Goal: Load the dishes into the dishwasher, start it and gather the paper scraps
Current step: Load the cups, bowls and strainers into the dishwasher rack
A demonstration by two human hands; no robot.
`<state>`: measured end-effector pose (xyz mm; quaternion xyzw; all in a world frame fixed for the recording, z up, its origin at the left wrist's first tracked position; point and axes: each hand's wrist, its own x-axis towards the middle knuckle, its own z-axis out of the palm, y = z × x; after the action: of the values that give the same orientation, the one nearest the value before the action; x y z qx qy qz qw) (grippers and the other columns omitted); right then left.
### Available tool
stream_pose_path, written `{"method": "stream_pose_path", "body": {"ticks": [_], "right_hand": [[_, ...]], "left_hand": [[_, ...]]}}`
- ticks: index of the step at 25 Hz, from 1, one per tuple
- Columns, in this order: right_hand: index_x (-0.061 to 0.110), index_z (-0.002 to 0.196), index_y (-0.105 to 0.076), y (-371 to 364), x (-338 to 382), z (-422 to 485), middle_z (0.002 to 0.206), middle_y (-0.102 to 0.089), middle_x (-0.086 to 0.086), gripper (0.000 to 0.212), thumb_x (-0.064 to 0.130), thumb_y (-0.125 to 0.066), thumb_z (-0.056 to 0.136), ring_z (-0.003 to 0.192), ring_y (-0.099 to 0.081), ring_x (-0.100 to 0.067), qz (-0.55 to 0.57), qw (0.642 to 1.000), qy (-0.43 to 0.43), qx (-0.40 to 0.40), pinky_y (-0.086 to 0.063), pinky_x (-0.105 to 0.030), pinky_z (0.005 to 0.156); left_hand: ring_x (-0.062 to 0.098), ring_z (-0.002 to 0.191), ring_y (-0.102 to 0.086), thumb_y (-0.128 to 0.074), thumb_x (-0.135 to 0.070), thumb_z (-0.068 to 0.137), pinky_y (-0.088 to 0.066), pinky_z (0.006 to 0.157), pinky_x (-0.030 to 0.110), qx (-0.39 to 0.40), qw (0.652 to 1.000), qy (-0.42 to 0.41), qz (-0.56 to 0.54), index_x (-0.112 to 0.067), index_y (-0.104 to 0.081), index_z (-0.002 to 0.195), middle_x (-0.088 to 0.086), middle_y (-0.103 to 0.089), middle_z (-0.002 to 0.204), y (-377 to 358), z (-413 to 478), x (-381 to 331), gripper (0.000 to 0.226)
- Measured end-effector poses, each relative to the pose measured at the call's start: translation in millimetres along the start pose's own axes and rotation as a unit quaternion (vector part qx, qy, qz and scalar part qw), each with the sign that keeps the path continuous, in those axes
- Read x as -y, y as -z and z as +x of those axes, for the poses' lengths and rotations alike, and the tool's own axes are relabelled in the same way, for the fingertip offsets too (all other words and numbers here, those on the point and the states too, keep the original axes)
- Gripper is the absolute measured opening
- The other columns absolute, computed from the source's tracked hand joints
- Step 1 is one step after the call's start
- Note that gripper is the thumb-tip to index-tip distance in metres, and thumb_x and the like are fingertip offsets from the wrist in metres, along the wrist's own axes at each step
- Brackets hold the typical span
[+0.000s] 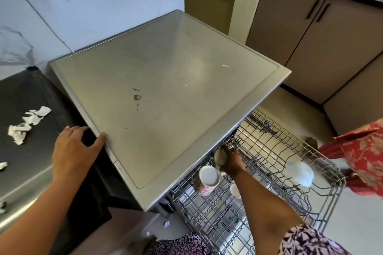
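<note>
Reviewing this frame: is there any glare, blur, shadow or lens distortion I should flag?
Head view: fisheye bends the edges of the dishwasher top and tilts the cabinets; soft glare on that top; the white bowl in the rack is blown out; the right hand and its cup sit in shadow, slightly blurred.

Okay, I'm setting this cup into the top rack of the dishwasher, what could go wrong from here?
1. Your right hand holds the cup close under the edge of the dishwasher top, beside the floral mug; it could knock either.
2. A person in red stands at the far corner of the pulled-out rack; a bump might rattle the white bowl.
3. A paper scrap on the floor is easy to miss.
</note>
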<state>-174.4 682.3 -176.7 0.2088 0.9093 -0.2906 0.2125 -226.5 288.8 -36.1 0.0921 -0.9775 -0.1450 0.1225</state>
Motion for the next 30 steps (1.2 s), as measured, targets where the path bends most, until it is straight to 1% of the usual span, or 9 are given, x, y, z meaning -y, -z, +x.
{"method": "stream_pose_path", "body": {"ticks": [5, 9, 13, 17, 20, 24, 26, 28, 30], "right_hand": [[0.031, 0.142, -0.028, -3.4, -18.8, 8.1, 0.148, -0.023, -0.013, 0.087, 0.006, -0.073, 0.072, 0.128, -0.039, -0.038, -0.004, 0.999, 0.030, 0.017, -0.043, -0.046, 0.100], [0.041, 0.145, -0.011, -16.3, -32.3, 8.5, 0.156, -0.007, -0.005, 0.085, 0.018, -0.065, 0.083, 0.132, -0.036, -0.034, -0.082, 0.995, 0.053, 0.024, -0.046, -0.043, 0.098], [0.038, 0.146, 0.000, -27.6, -34.3, 13.0, 0.157, 0.007, -0.008, 0.088, 0.003, -0.053, 0.086, 0.136, -0.030, -0.038, -0.139, 0.989, 0.052, 0.017, -0.048, -0.046, 0.096], [0.045, 0.144, 0.001, -23.7, -39.5, 28.4, 0.157, 0.001, -0.010, 0.097, 0.019, -0.067, 0.080, 0.139, -0.018, -0.042, -0.096, 0.991, 0.061, 0.068, -0.039, -0.052, 0.104], [0.045, 0.144, 0.005, -22.4, -40.2, 19.1, 0.155, -0.006, -0.014, 0.102, 0.017, -0.068, 0.079, 0.137, -0.025, -0.039, -0.036, 0.998, 0.033, 0.051, -0.034, -0.047, 0.108], [0.042, 0.142, 0.015, -36.0, -52.7, -8.8, 0.152, -0.010, -0.018, 0.106, -0.004, -0.058, 0.080, 0.128, -0.039, -0.038, 0.028, 1.000, -0.011, 0.010, -0.043, -0.042, 0.098], [0.043, 0.140, 0.018, -42.3, -55.5, -17.7, 0.151, -0.013, -0.016, 0.107, -0.008, -0.054, 0.080, 0.122, -0.046, -0.033, 0.044, 0.999, -0.011, -0.003, -0.046, -0.030, 0.087], [0.044, 0.138, 0.019, -42.9, -53.8, -24.6, 0.153, -0.011, -0.014, 0.106, -0.009, -0.052, 0.080, 0.122, -0.047, -0.030, 0.055, 0.998, -0.010, -0.008, -0.048, -0.027, 0.083], [0.046, 0.139, 0.018, -39.9, -51.7, -32.2, 0.155, -0.009, -0.012, 0.107, -0.010, -0.052, 0.080, 0.121, -0.049, -0.027, 0.077, 0.997, -0.017, -0.009, -0.050, -0.021, 0.067]], "left_hand": [[0.030, 0.130, -0.040, -0.061, -0.048, 0.084, -0.034, 0.108, 0.047, -0.002, 1.000, -0.005, 0.011, -0.003, -0.061, 0.116, 0.016, -0.056, 0.128, -3.8, 3.1, 3.8, 0.055], [0.031, 0.130, -0.040, -0.059, -0.049, 0.084, -0.034, 0.108, 0.047, 0.004, 1.000, -0.007, 0.019, -0.004, -0.061, 0.116, 0.017, -0.057, 0.127, -5.8, 4.4, 6.6, 0.056], [0.032, 0.129, -0.041, -0.059, -0.050, 0.085, -0.035, 0.107, 0.047, 0.005, 1.000, -0.011, 0.027, -0.003, -0.061, 0.115, 0.017, -0.057, 0.126, -7.1, 6.2, 7.9, 0.056], [0.034, 0.126, -0.044, -0.059, -0.049, 0.085, -0.037, 0.105, 0.049, 0.003, 0.999, -0.018, 0.028, -0.002, -0.062, 0.113, 0.018, -0.059, 0.123, -8.7, 7.5, 9.7, 0.055], [0.033, 0.124, -0.045, -0.057, -0.053, 0.085, -0.039, 0.104, 0.049, 0.006, 0.999, -0.018, 0.029, -0.004, -0.062, 0.113, 0.017, -0.059, 0.123, -9.7, 8.4, 13.0, 0.056], [0.033, 0.124, -0.045, -0.058, -0.052, 0.085, -0.039, 0.104, 0.048, -0.002, 1.000, -0.017, 0.020, -0.005, -0.061, 0.114, 0.016, -0.059, 0.123, -10.0, 6.8, 11.4, 0.056], [0.034, 0.125, -0.044, -0.059, -0.051, 0.085, -0.038, 0.104, 0.048, -0.005, 1.000, -0.015, 0.019, -0.003, -0.062, 0.114, 0.018, -0.059, 0.122, -9.9, 7.2, 10.9, 0.056], [0.034, 0.124, -0.045, -0.058, -0.053, 0.084, -0.039, 0.104, 0.049, 0.002, 1.000, -0.019, 0.022, -0.004, -0.062, 0.113, 0.018, -0.059, 0.121, -11.2, 8.9, 14.0, 0.057], [0.035, 0.121, -0.047, -0.057, -0.054, 0.084, -0.040, 0.102, 0.050, 0.003, 1.000, -0.020, 0.022, -0.004, -0.062, 0.112, 0.017, -0.060, 0.119, -11.8, 10.0, 15.5, 0.058]]}}
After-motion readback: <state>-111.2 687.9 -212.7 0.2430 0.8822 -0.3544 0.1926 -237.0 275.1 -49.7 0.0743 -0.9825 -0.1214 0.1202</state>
